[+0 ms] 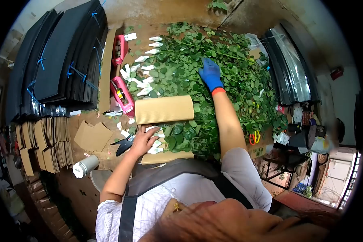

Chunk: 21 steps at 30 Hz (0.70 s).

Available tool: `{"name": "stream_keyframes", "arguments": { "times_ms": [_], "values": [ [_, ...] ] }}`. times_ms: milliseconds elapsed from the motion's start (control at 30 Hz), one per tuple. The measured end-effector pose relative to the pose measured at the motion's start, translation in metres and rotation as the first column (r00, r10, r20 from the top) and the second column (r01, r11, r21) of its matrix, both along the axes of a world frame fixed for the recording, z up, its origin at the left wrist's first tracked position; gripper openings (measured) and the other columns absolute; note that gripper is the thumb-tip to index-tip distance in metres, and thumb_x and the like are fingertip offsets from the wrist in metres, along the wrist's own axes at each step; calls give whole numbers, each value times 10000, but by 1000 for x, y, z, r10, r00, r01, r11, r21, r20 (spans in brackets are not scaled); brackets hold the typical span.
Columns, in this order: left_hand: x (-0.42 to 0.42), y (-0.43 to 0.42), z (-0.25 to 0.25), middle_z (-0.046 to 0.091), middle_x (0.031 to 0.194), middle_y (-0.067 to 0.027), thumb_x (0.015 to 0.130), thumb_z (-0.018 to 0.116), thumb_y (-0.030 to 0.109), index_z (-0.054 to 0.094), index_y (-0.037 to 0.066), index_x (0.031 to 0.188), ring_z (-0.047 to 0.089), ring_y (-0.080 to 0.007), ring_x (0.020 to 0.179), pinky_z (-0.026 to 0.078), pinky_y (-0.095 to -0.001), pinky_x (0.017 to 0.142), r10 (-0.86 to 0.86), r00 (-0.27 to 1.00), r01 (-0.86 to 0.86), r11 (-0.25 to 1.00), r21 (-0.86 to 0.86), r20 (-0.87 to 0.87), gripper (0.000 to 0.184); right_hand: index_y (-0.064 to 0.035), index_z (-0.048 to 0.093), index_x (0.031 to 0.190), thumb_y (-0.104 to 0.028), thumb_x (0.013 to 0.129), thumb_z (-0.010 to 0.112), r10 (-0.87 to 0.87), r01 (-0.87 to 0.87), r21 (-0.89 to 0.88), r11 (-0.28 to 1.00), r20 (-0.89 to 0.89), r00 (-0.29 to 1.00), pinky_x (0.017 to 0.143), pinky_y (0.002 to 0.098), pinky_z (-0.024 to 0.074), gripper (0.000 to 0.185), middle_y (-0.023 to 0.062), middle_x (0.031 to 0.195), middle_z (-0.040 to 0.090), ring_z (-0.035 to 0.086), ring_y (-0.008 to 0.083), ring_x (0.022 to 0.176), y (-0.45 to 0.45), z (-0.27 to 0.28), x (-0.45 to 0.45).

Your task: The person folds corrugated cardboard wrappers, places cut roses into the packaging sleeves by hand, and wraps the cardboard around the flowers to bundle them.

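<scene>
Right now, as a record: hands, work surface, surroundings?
left hand: bare left hand, over small white wraps at the leafy stems' left end
right hand: blue-gloved right hand, on green leafy stems
centre: tan corrugated cardboard piece, lying across the stems
beside left hand: black pointed tool
left of stems: two pink plastic tools, the nearer beside the cardboard
far left: tall black sheet stacks, blue ties
front left: pale cylinder, lying tilted
hidden: right fingertips, partly
</scene>
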<state>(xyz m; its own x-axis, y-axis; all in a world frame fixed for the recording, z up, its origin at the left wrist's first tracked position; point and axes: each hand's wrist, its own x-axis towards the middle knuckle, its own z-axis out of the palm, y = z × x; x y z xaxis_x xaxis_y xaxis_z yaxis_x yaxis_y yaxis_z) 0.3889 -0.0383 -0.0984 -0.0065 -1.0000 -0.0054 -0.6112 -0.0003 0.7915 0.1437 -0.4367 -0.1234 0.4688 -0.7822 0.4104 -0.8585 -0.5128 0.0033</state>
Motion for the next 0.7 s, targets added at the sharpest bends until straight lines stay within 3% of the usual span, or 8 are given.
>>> {"name": "stream_keyframes", "arguments": {
  "times_ms": [133,167,200,267,333,467,600,700],
  "values": [
    [-2,0,2,529,1191,-190,873,710,181,607,136,1267,594,-356,981,491,-428,856,37,998,-36,999,-27,59,409,-141,680,1098,-302,813,663,-99,153,269,951,-206,974,846,439,516,327,135,1109,680,644,337,978,-10,8,24],
    [-2,0,4,539,1197,-178,877,709,191,608,126,1264,589,-370,1004,485,-433,872,41,999,-40,999,-35,27,405,-126,684,1046,-264,811,664,-118,87,321,943,80,990,857,457,508,273,130,1114,675,643,326,990,-6,22,24],
    [-1,0,4,546,1194,-172,877,709,194,609,124,1262,587,-372,1012,482,-431,878,34,999,-33,999,-38,24,404,-123,689,1068,-183,819,653,89,-128,99,987,335,938,893,458,506,258,137,1121,676,647,326,1004,6,42,16],
    [-1,-1,3,561,1188,-159,877,710,200,611,120,1258,584,-375,1029,475,-427,891,30,1000,-29,999,-44,10,402,-106,685,1118,-89,831,621,231,-192,-137,972,392,891,907,433,514,295,149,1137,674,653,335,1007,29,88,0],
    [-1,-1,5,590,1157,-140,877,711,213,618,114,1245,575,-364,1064,462,-423,909,36,999,-36,999,-29,-10,393,-97,677,1167,-43,839,593,157,-190,42,981,413,897,934,413,506,342,150,1151,676,642,342,1052,43,109,-28],
    [-1,-1,7,594,1189,-155,898,677,217,601,100,1252,557,-370,1115,469,-437,919,29,999,-29,999,-19,-39,381,-147,684,1176,3,806,607,366,-353,-99,930,298,882,900,408,512,406,113,1147,690,646,319,1055,112,181,-61],
    [-2,1,3,590,1195,-162,894,678,212,565,66,1271,547,-375,1126,441,-446,953,56,998,-59,994,-87,-38,419,-179,672,1196,37,749,617,477,-483,138,865,75,875,814,401,527,499,93,1087,699,659,292,969,206,229,-59],
    [-2,2,-4,577,1205,-168,893,675,206,547,60,1311,535,-377,1132,428,-434,973,38,997,-42,997,-63,-69,461,-132,671,1195,-45,796,652,168,-164,166,972,-11,986,839,435,527,409,134,1091,695,654,334,974,223,212,-102]
  ]
}}
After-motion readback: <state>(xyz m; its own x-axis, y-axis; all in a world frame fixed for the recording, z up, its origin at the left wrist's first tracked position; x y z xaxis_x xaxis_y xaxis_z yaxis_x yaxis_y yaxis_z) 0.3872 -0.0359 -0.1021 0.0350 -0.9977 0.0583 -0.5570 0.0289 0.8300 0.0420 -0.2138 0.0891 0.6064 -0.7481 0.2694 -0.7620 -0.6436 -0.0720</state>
